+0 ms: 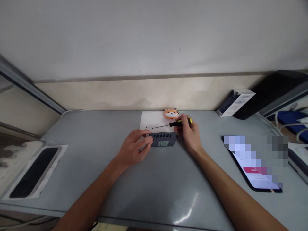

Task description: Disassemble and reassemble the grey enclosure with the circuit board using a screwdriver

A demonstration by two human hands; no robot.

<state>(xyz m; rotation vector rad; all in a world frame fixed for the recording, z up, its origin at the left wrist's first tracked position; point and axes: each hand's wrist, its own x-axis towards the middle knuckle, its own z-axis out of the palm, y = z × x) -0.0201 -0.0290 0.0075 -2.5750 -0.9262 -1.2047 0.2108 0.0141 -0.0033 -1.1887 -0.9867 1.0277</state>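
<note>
A small dark grey box [163, 140] with vent slots and a label lies on the grey table [96, 150], near the back. My left hand [134, 147] grips the box at its left end. My right hand [190, 133] holds a screwdriver [179, 123] with a black and yellow handle. Its thin shaft points left over a white sheet of paper [150, 120] behind the box. A few small dark specks, perhaps screws, lie on the paper.
An orange animal-faced toy [171, 113] sits at the paper's back edge. A phone [255, 173] with a lit screen lies at the right. A white and dark carton [234, 102] leans on a black device at the back right. A dark tray [33, 171] lies at the left.
</note>
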